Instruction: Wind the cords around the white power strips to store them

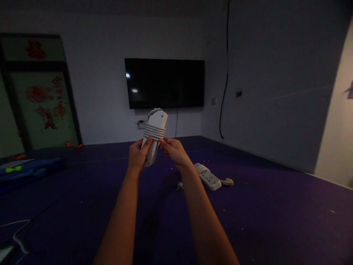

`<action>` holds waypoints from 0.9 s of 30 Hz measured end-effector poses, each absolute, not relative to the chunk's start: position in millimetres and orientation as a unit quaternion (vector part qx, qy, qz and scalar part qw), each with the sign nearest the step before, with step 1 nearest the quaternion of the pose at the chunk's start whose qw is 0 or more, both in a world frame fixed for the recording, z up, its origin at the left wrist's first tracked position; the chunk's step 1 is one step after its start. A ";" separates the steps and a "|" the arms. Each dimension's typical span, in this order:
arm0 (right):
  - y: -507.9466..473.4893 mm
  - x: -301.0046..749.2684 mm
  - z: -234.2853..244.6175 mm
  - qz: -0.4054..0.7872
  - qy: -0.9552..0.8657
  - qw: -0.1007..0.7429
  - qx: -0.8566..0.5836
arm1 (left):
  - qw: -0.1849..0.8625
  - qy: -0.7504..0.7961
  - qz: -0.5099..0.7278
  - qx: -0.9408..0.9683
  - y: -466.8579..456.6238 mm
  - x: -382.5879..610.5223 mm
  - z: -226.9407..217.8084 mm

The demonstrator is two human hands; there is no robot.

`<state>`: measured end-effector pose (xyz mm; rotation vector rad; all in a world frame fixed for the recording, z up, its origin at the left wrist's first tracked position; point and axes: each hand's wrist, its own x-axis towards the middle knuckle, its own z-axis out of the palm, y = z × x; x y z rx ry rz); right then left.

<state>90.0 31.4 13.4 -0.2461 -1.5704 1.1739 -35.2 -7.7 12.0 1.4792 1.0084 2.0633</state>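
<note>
Held up in front of me is a white power strip (158,118), tilted, its underside with screw holes towards me. Its white cord (154,131) is wound several times around the body. My left hand (138,152) grips the strip from the left, thumb across its lower part. At the right edge of the windings, my right hand (173,149) pinches the cord between thumb and fingers. Beyond my right forearm, a second white power strip (211,180) lies on the floor with its cord wrapped around one end. A plug (179,186) lies left of that forearm.
Purple flooring (264,213) with small white specks spreads around me. A wall-mounted television (165,84) hangs ahead, and a black cable (227,81) dangles on the right wall. Blue cloth (41,167) lies at left, with a white cable (19,239) nearer me.
</note>
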 end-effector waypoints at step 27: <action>25.6 108.0 18.7 0.299 -0.731 0.529 -0.310 | 0.261 0.355 0.767 0.466 -8.8 -30.4 13.8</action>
